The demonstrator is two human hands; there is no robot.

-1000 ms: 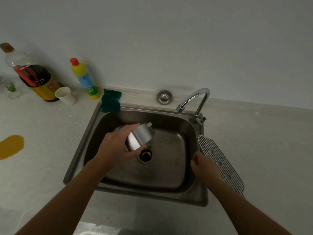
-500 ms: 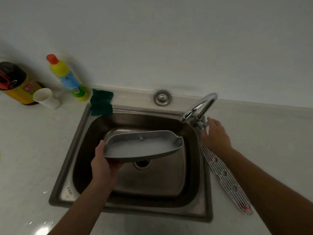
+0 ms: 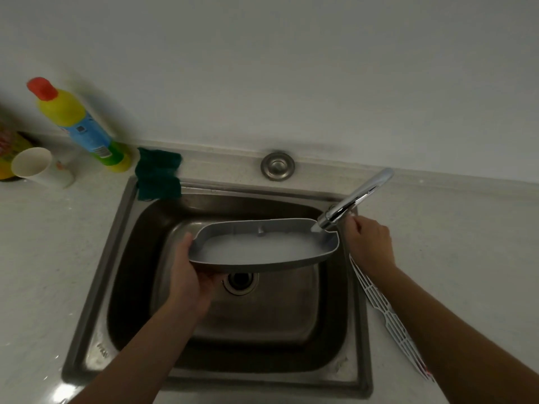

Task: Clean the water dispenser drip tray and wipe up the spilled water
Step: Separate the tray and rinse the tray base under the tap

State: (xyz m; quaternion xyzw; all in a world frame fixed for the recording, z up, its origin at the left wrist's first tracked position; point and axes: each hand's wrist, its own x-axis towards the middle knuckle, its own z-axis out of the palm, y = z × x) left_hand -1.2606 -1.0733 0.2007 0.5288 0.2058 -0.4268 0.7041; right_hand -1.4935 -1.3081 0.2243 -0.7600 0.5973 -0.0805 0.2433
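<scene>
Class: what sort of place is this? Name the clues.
Probably a kitchen or pantry counter: a steel sink with a faucet, a detergent bottle and a green sponge beside it.

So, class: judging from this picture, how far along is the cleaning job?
Done: the white grille is off, lying beside the sink. In hand: the left hand holds the drip tray under the faucet; the right hand is at its base. Left: wiping; the sponge lies untouched.
</scene>
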